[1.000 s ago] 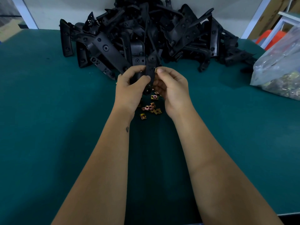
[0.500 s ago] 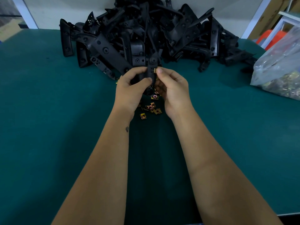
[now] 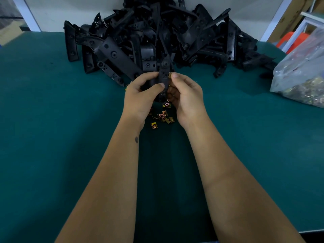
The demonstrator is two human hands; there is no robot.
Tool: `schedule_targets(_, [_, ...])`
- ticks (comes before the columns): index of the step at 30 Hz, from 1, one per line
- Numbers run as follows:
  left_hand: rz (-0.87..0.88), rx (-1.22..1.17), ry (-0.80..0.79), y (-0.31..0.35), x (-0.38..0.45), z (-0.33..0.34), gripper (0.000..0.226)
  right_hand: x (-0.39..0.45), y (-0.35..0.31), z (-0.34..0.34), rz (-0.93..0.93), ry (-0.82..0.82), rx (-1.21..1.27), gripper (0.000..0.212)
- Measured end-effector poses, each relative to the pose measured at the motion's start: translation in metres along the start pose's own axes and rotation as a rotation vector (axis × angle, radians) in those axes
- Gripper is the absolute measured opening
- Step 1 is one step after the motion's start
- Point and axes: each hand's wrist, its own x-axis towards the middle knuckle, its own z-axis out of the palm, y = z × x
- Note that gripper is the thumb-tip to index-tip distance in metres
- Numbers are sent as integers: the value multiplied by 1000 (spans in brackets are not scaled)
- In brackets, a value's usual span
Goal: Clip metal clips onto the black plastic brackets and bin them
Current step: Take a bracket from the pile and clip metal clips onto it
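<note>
Head view: above a green table [image 3: 52, 137], the left hand [image 3: 140, 97] grips a black plastic bracket [image 3: 164, 74] upright, fingers and thumb curled round it. The right hand [image 3: 185, 97] pinches a gold metal clip [image 3: 169, 75] against the bracket's right edge. Loose clips [image 3: 162, 117] lie on the table beneath the hands, and a bracket pile [image 3: 157, 37] sits behind. If pushed in tilted, the clip could slip from the fingertips and drop. No bin is visible.

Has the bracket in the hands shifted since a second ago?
No. The held bracket stays upright between the left hand and right hand, its top just below the bracket pile, as before.
</note>
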Motion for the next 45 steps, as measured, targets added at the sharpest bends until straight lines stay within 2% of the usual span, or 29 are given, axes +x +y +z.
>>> schedule_targets(9, [46,29,-5,1,-1,1,30,-1,1,2,-19,21,-100,10])
schedule_targets(15, [79,82,12,0,-1,0,25,-2,1,2,-42,40,-112,5])
schedule_targets(22, [102,107,8,0,-1,0,27,-4,0,2,-55,43,-94,11])
schedule_targets(40, [40,124,18,-1,-2,3,28,-2,3,1,8,-2,-7,9])
schedule_targets(45, [39,126,12,-1,-3,3,27,-1,-2,-3,-14,-25,-81,14])
